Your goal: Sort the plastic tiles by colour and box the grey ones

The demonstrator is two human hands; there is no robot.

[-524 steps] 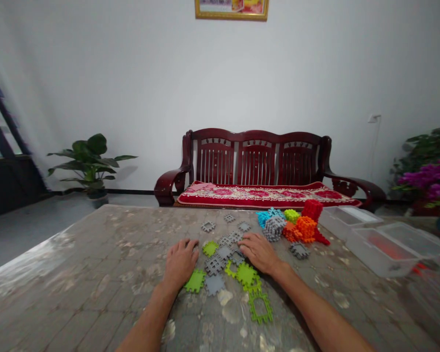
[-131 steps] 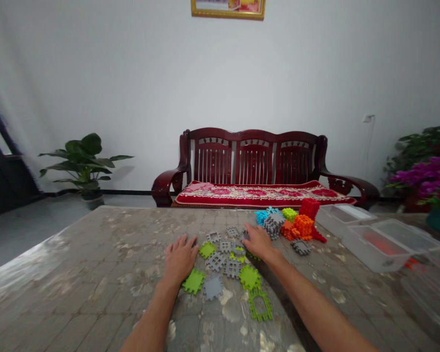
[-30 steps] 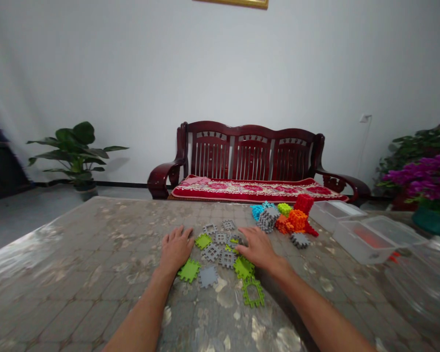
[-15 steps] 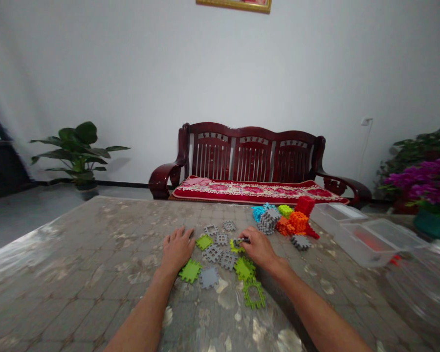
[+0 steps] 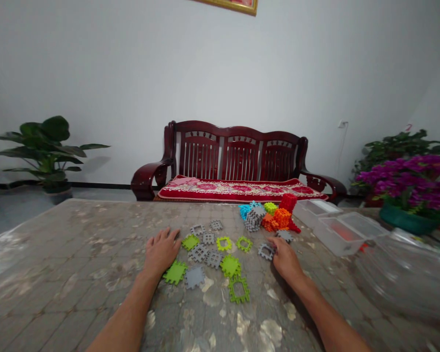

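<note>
My left hand (image 5: 163, 249) lies flat on the table with its fingers stretched out, left of the loose interlocking tiles. Beside its fingertips is a small lime solid tile (image 5: 190, 242); a larger green solid tile (image 5: 175, 272) lies below. My right hand (image 5: 286, 256) pinches the right edge of a grey square frame tile (image 5: 261, 252) at table level. Left of it lie two lime frame tiles, one with a round opening (image 5: 238, 243) and one squarer (image 5: 217, 243). Grey window tiles (image 5: 213, 259), a grey solid tile (image 5: 194, 277) and a green frame tile (image 5: 231, 292) lie between the hands.
Stacked tiles in blue, grey, orange (image 5: 282, 218) and red stand at the back right, with a grey tile (image 5: 284, 236) before them. Clear plastic boxes (image 5: 339, 239) and clear packaging (image 5: 396, 278) lie farther right. A wooden bench (image 5: 225, 131) stands behind the table.
My right hand has moved right, away from the tile group. The grey frame tile at its fingers and a round lime frame tile now show plainly. The view has turned slightly right.
</note>
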